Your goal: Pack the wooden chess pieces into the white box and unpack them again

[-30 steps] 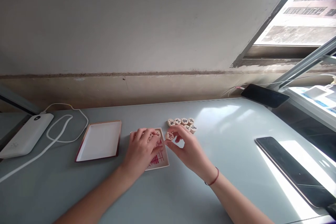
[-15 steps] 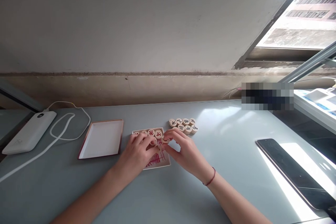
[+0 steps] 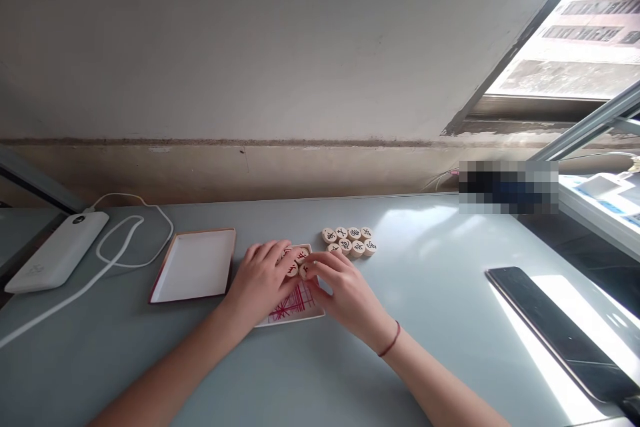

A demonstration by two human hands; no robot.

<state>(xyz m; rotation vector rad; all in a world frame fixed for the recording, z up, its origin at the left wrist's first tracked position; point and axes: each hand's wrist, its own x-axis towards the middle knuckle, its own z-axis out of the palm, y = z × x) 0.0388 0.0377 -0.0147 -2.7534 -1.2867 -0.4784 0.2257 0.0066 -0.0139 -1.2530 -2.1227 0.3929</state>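
Observation:
A shallow box (image 3: 320,312) with a red-lined print on its floor holds round wooden Chinese chess pieces (image 3: 302,254) along its far side. Over the box's left part lies my left hand (image 3: 261,273), fingers stretched out across the pieces and hiding several of them. My right hand (image 3: 343,287) reaches in from the right, its thumb and forefinger closed on a Chinese chess piece (image 3: 305,271) in the second row. Just behind that hand, more Chinese chess pieces (image 3: 355,233) stand in rows on the table, the nearest partly covered by my knuckles.
Left of the box lies a white-lined box lid (image 3: 193,267). Farther left are a white power bank (image 3: 57,253) and its looping white cable (image 3: 117,253). A black phone (image 3: 555,327) rests at the right on the grey table (image 3: 425,360), below a window (image 3: 575,47).
My left hand has spread flatter over the pieces and shifted slightly left. My right hand has moved a little left and down, and its piece now sits in the second row.

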